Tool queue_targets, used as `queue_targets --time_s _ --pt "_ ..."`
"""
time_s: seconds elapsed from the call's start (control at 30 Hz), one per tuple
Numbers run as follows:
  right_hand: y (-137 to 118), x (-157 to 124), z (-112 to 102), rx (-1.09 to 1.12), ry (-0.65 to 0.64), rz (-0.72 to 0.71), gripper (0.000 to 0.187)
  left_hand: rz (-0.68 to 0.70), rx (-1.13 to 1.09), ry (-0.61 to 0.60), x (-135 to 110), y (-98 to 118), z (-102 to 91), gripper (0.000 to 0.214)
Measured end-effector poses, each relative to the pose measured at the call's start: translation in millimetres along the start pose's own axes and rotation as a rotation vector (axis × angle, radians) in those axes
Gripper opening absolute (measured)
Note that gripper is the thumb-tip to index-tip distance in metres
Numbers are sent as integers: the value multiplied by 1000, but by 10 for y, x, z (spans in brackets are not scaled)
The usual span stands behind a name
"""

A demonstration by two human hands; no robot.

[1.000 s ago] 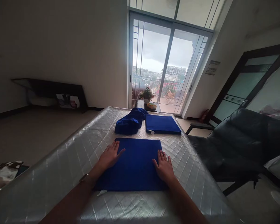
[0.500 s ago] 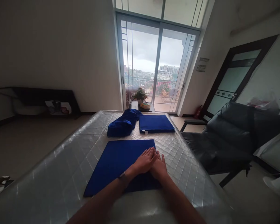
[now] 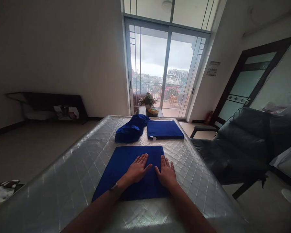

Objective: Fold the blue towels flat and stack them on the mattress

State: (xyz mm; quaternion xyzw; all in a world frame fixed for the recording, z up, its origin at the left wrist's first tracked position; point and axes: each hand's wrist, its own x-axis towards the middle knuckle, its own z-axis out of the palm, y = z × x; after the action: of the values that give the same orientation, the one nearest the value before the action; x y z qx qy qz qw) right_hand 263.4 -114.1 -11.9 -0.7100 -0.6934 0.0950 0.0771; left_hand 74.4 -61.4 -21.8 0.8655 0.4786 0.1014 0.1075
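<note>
A flat, folded blue cloth (image 3: 133, 155) lies in front of me on the quilted silver table cover (image 3: 70, 174). My left hand (image 3: 137, 169) rests flat on the middle of the cloth, fingers together and thumb out. At the cloth's right edge lies my right hand (image 3: 167, 172), palm down with its fingers stretched, partly over the silver cover. Neither hand grips anything. Beyond it sit a neat stack of folded blue cloth (image 3: 165, 128) with a small white tag and, to its left, a crumpled blue cloth (image 3: 131, 129).
A black padded armchair (image 3: 240, 145) stands close along the right side. Behind the far edge is a small dark table with a potted plant (image 3: 147, 100), before a sliding glass door (image 3: 179, 64). A dark low bench (image 3: 50, 103) is by the left wall.
My left hand has slid left across the cloth, away from my right hand, so the two are now apart. The view has shifted slightly.
</note>
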Motion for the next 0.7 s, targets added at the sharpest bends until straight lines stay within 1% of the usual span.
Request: queue_targets --time_s 0.2,0.3,0.37,0.5,0.63,0.7 --pt "1 10 -4 14 -4 8 71 -180 78 11 -407 -570 -191 82" --pt "-1 8 -14 28 -17 11 71 -258 131 30 -640 -834 -231 82" --pt "-5 2 -24 28 -16 13 71 -300 147 45 -770 -955 -243 82" --pt "-3 -3 -35 8 -19 4 72 -359 126 49 -906 -1049 -256 82" --pt "12 9 -30 -21 -33 -1 73 -386 96 17 -917 -1037 -270 83" --pt "19 17 -25 -33 -41 -5 74 -380 99 21 -917 -1021 -277 83"
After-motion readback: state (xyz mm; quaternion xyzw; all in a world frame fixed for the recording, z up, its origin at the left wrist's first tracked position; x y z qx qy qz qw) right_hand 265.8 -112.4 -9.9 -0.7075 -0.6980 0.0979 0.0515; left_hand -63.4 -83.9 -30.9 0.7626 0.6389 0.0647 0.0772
